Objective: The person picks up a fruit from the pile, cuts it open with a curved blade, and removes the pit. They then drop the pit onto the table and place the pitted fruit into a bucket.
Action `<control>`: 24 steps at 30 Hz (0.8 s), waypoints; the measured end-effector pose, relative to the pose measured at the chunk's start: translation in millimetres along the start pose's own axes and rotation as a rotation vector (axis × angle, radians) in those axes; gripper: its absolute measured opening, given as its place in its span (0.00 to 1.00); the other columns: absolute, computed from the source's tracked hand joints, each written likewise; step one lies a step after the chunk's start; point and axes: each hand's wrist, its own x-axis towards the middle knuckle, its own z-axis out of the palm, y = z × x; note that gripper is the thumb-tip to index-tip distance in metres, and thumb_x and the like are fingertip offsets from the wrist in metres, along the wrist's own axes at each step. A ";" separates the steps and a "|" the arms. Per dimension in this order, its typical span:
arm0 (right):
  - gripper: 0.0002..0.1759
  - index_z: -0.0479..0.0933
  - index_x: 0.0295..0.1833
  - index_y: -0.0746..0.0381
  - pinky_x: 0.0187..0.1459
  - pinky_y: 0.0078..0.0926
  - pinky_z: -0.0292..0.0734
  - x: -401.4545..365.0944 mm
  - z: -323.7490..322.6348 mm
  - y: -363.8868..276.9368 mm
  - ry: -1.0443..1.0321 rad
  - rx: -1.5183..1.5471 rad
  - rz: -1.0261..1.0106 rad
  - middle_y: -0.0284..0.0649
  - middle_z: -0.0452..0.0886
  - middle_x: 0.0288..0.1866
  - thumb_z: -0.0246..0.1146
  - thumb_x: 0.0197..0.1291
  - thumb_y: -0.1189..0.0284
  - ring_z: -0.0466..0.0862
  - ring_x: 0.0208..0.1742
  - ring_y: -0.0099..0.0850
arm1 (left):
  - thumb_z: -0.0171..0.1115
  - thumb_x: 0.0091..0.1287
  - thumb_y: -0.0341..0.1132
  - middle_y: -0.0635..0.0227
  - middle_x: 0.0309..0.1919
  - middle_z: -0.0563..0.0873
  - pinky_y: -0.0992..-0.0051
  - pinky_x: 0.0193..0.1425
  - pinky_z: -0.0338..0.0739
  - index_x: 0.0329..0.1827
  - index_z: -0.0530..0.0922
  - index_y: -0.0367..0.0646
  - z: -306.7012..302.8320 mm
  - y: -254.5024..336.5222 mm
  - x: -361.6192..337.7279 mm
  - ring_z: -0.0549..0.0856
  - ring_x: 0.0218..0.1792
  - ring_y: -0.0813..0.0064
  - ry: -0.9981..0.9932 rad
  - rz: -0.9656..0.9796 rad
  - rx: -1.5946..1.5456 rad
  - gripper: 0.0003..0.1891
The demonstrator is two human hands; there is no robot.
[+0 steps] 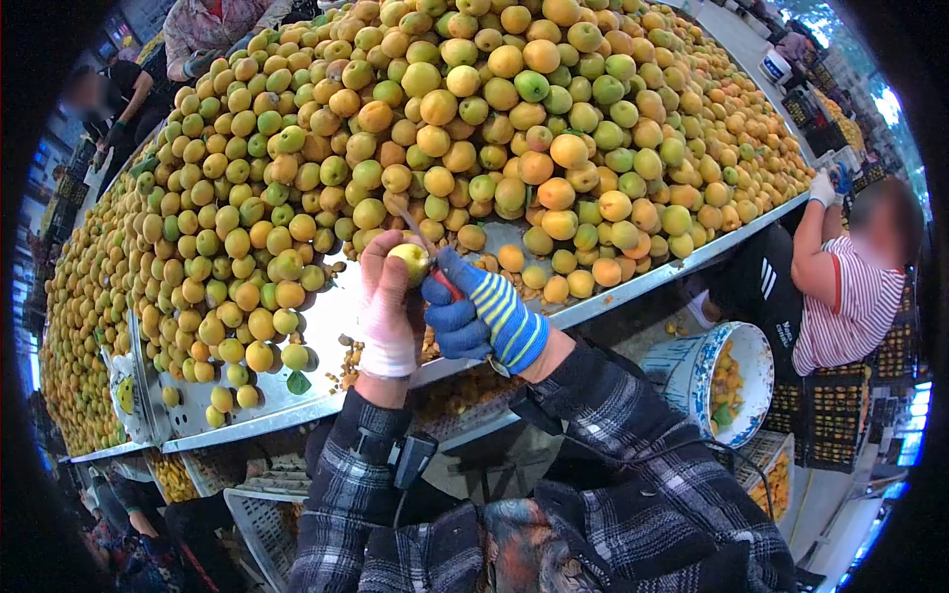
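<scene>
My left hand [388, 308], in a pale stained glove, pinches a yellow-green fruit [409, 261] above the table's near edge. Just right of it, my right hand [481, 314], in a blue glove with yellow and white stripes, is wrapped round the red handle of a small knife [446, 284]. Its thin blade points up and away, beside the fruit. A large heap of yellow, green and orange fruit [435, 109] lies beyond both hands on the metal table [331, 308].
A blue-and-white bucket [682, 364] with fruit pieces stands below the edge at right, near a seated co-worker [850, 296] in a striped shirt. Black crates [833, 420] are stacked behind it. A pale crate [259, 534] sits at lower left. Other people are around the table.
</scene>
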 end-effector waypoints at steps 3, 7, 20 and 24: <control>0.27 0.69 0.32 0.51 0.10 0.17 0.44 -6.1 17.3 4.6 0.081 -0.252 -0.075 0.22 0.57 0.13 0.49 0.64 0.38 0.55 0.09 0.16 | 0.56 0.69 0.51 0.64 0.51 0.79 0.70 0.57 0.71 0.63 0.68 0.40 5.6 2.9 -2.8 0.79 0.49 0.69 0.043 -0.111 -0.139 0.27; 0.19 0.73 0.34 0.55 0.15 0.18 0.57 4.6 -23.0 9.8 0.381 -1.042 -0.716 0.25 0.65 0.17 0.53 0.69 0.51 0.65 0.14 0.16 | 0.57 0.68 0.51 0.66 0.52 0.79 0.75 0.49 0.74 0.65 0.68 0.42 -9.0 -4.5 4.2 0.79 0.50 0.73 -0.026 -0.118 -0.222 0.29; 0.20 0.75 0.41 0.67 0.30 0.47 0.75 -12.5 -10.8 5.9 0.673 -1.765 -0.849 0.54 0.79 0.24 0.55 0.67 0.58 0.81 0.28 0.52 | 0.61 0.66 0.52 0.60 0.48 0.80 0.85 0.37 0.73 0.72 0.57 0.36 -1.6 3.9 6.7 0.79 0.39 0.79 -0.071 -0.139 -0.061 0.39; 0.19 0.75 0.41 0.67 0.29 0.48 0.75 -17.7 -1.7 5.7 0.709 -1.905 -0.783 0.53 0.79 0.23 0.56 0.66 0.59 0.81 0.27 0.51 | 0.62 0.65 0.52 0.59 0.47 0.81 0.86 0.36 0.70 0.72 0.55 0.36 -6.5 8.6 10.3 0.78 0.38 0.81 -0.154 -0.140 0.007 0.41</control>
